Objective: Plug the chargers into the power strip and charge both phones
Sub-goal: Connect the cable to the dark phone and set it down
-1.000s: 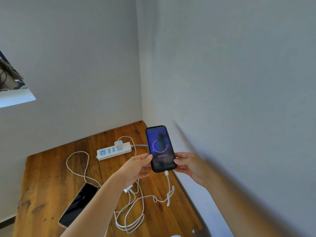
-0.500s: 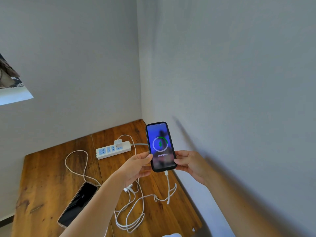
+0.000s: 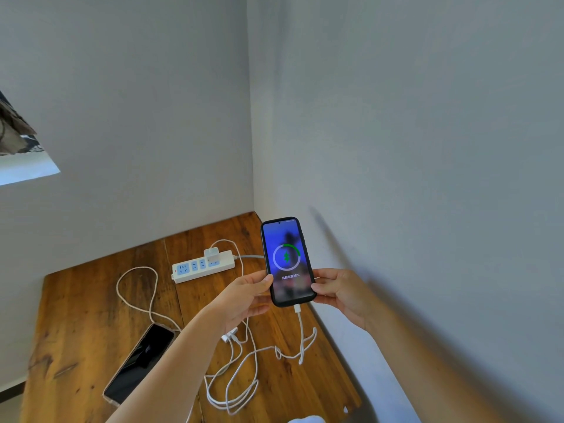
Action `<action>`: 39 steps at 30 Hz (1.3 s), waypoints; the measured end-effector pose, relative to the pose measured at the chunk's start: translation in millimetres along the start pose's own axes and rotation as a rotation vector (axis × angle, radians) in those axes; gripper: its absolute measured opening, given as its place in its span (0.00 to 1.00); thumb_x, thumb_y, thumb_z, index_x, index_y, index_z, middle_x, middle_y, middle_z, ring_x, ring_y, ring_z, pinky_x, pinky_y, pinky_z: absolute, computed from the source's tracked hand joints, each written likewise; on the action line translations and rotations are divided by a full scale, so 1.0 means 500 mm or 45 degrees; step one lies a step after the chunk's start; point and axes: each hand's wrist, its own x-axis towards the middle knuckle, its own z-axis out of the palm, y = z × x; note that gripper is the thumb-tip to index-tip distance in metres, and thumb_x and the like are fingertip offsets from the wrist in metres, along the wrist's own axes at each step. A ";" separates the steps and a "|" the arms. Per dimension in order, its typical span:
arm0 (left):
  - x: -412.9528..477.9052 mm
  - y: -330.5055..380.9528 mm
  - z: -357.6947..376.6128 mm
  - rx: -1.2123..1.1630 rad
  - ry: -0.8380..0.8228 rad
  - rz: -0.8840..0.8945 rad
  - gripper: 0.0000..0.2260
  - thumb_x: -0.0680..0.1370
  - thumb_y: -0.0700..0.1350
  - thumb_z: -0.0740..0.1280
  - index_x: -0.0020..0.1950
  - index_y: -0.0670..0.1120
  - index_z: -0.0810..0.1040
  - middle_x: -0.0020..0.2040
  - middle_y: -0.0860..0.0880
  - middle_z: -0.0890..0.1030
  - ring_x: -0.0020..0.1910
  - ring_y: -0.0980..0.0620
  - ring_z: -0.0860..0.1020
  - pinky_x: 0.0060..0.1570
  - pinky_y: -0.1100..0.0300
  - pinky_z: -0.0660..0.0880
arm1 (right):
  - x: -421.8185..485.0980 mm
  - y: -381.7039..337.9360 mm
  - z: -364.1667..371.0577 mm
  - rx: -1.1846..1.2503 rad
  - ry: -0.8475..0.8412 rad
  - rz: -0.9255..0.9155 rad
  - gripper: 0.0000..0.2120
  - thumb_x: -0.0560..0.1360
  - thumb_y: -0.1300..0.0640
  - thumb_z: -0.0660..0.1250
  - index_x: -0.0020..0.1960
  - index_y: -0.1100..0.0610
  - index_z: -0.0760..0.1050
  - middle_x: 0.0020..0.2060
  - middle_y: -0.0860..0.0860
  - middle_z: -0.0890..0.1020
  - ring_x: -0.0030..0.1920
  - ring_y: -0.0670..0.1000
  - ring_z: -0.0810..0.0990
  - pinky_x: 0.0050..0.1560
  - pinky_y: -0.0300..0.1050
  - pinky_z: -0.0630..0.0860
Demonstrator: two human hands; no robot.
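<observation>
A dark-cased phone (image 3: 287, 261) is held upright above the table, its lit screen showing a green charging ring. My left hand (image 3: 244, 296) grips its left edge and my right hand (image 3: 341, 291) grips its right edge. A white cable (image 3: 300, 328) hangs from its bottom port down to a loose tangle on the wood. A white power strip (image 3: 203, 267) lies near the back wall with one white charger (image 3: 211, 254) plugged into it. A second phone (image 3: 140, 364), screen dark, lies flat at the left front with a white cable (image 3: 137, 300) running to its top end.
The wooden table (image 3: 79, 315) fits into a corner of grey walls at the back and right. Coiled white cable (image 3: 232, 392) lies near the front edge. A small white connector (image 3: 230, 334) rests under my left wrist. A window shows at the far left.
The held phone has risen slightly and its screen has brightened, the charging ring now clearer. Both hands keep their grip.
</observation>
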 end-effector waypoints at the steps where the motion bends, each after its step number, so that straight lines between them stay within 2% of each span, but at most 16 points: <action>1: 0.000 0.000 0.000 0.000 0.002 -0.001 0.09 0.79 0.47 0.63 0.58 0.49 0.77 0.56 0.45 0.81 0.52 0.49 0.80 0.45 0.59 0.77 | 0.000 0.000 0.000 -0.002 -0.001 0.001 0.13 0.77 0.66 0.64 0.60 0.61 0.77 0.54 0.59 0.83 0.55 0.55 0.83 0.54 0.47 0.81; 7: 0.002 -0.003 0.001 -0.004 0.009 -0.008 0.08 0.79 0.47 0.63 0.57 0.49 0.77 0.55 0.45 0.81 0.52 0.49 0.80 0.46 0.59 0.77 | 0.000 0.005 -0.001 -0.037 0.004 0.003 0.14 0.77 0.65 0.65 0.62 0.61 0.76 0.54 0.58 0.83 0.56 0.55 0.83 0.57 0.50 0.80; 13: 0.001 -0.005 0.004 -0.162 0.025 0.030 0.12 0.78 0.42 0.65 0.61 0.45 0.77 0.58 0.43 0.81 0.58 0.46 0.80 0.42 0.59 0.82 | -0.008 0.000 0.004 -0.063 -0.008 0.003 0.12 0.78 0.64 0.64 0.61 0.58 0.77 0.53 0.56 0.84 0.55 0.54 0.83 0.53 0.44 0.81; 17: 0.003 -0.002 0.008 -0.261 0.072 0.012 0.12 0.78 0.41 0.65 0.60 0.43 0.77 0.57 0.41 0.81 0.57 0.44 0.81 0.41 0.58 0.82 | -0.018 -0.007 0.010 -0.015 -0.024 0.011 0.10 0.78 0.62 0.64 0.57 0.55 0.79 0.50 0.54 0.85 0.52 0.52 0.83 0.49 0.43 0.79; 20: 0.001 0.005 0.004 -0.272 0.099 0.040 0.09 0.79 0.40 0.63 0.57 0.43 0.78 0.55 0.41 0.82 0.53 0.45 0.83 0.40 0.57 0.83 | -0.031 -0.018 0.021 -0.019 -0.112 0.019 0.11 0.75 0.61 0.67 0.56 0.53 0.80 0.49 0.52 0.85 0.50 0.50 0.82 0.48 0.44 0.77; 23: 0.000 0.014 -0.002 -0.328 0.127 0.079 0.08 0.80 0.39 0.62 0.55 0.43 0.79 0.53 0.42 0.84 0.51 0.45 0.83 0.43 0.56 0.82 | -0.040 -0.007 0.035 -0.201 -0.310 0.095 0.13 0.68 0.56 0.73 0.53 0.51 0.81 0.45 0.47 0.84 0.50 0.47 0.80 0.53 0.46 0.75; 26: -0.002 0.027 -0.016 -0.427 0.162 0.099 0.07 0.80 0.39 0.61 0.54 0.43 0.78 0.51 0.42 0.84 0.50 0.46 0.83 0.42 0.56 0.82 | -0.045 0.016 0.056 -0.562 -0.426 0.202 0.03 0.69 0.52 0.74 0.40 0.50 0.80 0.39 0.47 0.83 0.45 0.46 0.79 0.56 0.48 0.74; 28: -0.004 0.035 -0.032 -0.448 0.176 0.121 0.08 0.80 0.39 0.61 0.57 0.43 0.77 0.53 0.42 0.83 0.51 0.46 0.83 0.41 0.57 0.82 | -0.034 0.034 0.057 -0.860 -0.339 0.208 0.12 0.73 0.51 0.70 0.32 0.51 0.76 0.34 0.46 0.80 0.40 0.44 0.78 0.51 0.42 0.73; 29: -0.006 0.037 -0.040 -0.440 0.183 0.135 0.08 0.80 0.39 0.61 0.57 0.44 0.77 0.52 0.42 0.83 0.51 0.46 0.83 0.42 0.56 0.82 | -0.027 0.038 0.054 -0.991 -0.226 0.194 0.13 0.75 0.51 0.68 0.32 0.53 0.76 0.34 0.46 0.79 0.40 0.46 0.79 0.48 0.41 0.73; 31: -0.008 0.037 -0.057 -0.392 0.190 0.154 0.09 0.80 0.38 0.60 0.56 0.44 0.78 0.52 0.43 0.84 0.51 0.47 0.83 0.46 0.54 0.80 | -0.011 0.038 0.040 -1.235 0.076 0.093 0.12 0.77 0.52 0.64 0.41 0.57 0.81 0.39 0.50 0.78 0.45 0.53 0.82 0.44 0.43 0.73; 33: -0.009 0.032 -0.073 -0.323 0.209 0.148 0.09 0.81 0.38 0.59 0.57 0.44 0.78 0.53 0.43 0.83 0.53 0.46 0.82 0.50 0.52 0.78 | 0.000 0.017 0.026 -1.352 0.324 -0.025 0.15 0.79 0.51 0.60 0.47 0.59 0.82 0.42 0.55 0.80 0.48 0.58 0.81 0.44 0.44 0.73; 34: -0.008 0.027 -0.080 -0.288 0.234 0.141 0.09 0.81 0.38 0.59 0.56 0.44 0.78 0.54 0.43 0.83 0.54 0.45 0.81 0.51 0.52 0.78 | 0.005 0.001 0.018 -1.293 0.377 -0.043 0.18 0.80 0.49 0.58 0.47 0.59 0.81 0.41 0.57 0.80 0.45 0.58 0.82 0.42 0.44 0.74; 36: 0.001 0.016 -0.090 -0.265 0.313 0.141 0.08 0.81 0.38 0.60 0.55 0.44 0.78 0.54 0.42 0.82 0.54 0.45 0.81 0.51 0.51 0.78 | 0.013 -0.039 0.014 -0.885 0.379 0.007 0.20 0.81 0.47 0.55 0.48 0.60 0.78 0.33 0.56 0.79 0.31 0.55 0.79 0.30 0.42 0.73; 37: 0.006 0.010 -0.091 -0.293 0.358 0.145 0.08 0.81 0.38 0.60 0.54 0.43 0.78 0.54 0.42 0.82 0.54 0.45 0.81 0.51 0.51 0.78 | 0.018 -0.055 0.016 -0.672 0.382 0.026 0.19 0.81 0.47 0.55 0.49 0.60 0.76 0.32 0.55 0.79 0.28 0.53 0.77 0.26 0.41 0.72; 39: 0.016 -0.001 -0.090 -0.402 0.449 0.151 0.07 0.80 0.37 0.60 0.54 0.42 0.76 0.53 0.43 0.81 0.54 0.46 0.80 0.52 0.51 0.77 | 0.019 -0.077 0.022 -0.511 0.470 -0.092 0.16 0.80 0.47 0.58 0.51 0.60 0.74 0.37 0.56 0.81 0.33 0.52 0.79 0.31 0.44 0.76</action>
